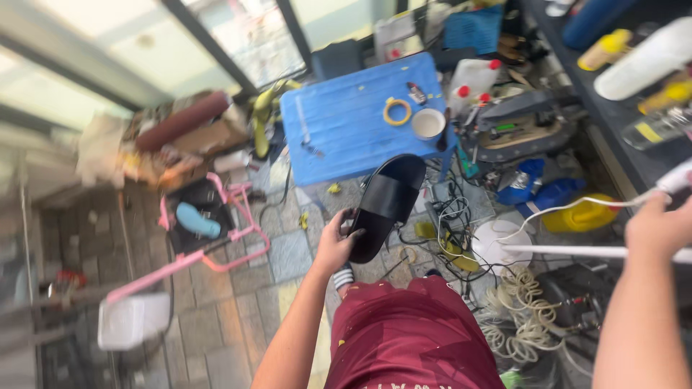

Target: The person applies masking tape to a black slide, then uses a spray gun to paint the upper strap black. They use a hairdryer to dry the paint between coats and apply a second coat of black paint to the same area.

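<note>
Gripping the black slide sandal (386, 205) by its heel end, the left hand (333, 245) has its fingers wrapped over the edge and the thumb under the sole, so the sandal hangs out in mid-air at the centre of the frame, toe pointing up toward the blue desk (346, 133). The right hand (659, 227), at the right edge of the frame, is closed around a white tool handle (677, 176) with a white cord (569, 209) trailing off it; a thin white rod (577, 251) runs just below that hand, and I cannot tell whether the hand also holds it. The grip on the sandal is at one end only, so most of its weight sits beyond the fingers; a loose pinch could let it tip or slip down onto the tangle of cables (450, 238) and the coiled white hose (522, 317) on the paved floor (238, 302) below. The cord looks slack and crosses toward the clutter at right centre, where it could snag on the yellow container (580, 216) if pulled. On the desk a white cup (428, 123) and a yellow tape roll (397, 112) sit near the front edge, close to the sandal's toe, so a swing forward might knock them. The pink frame (231, 238) at left lies well apart from both hands.
</note>
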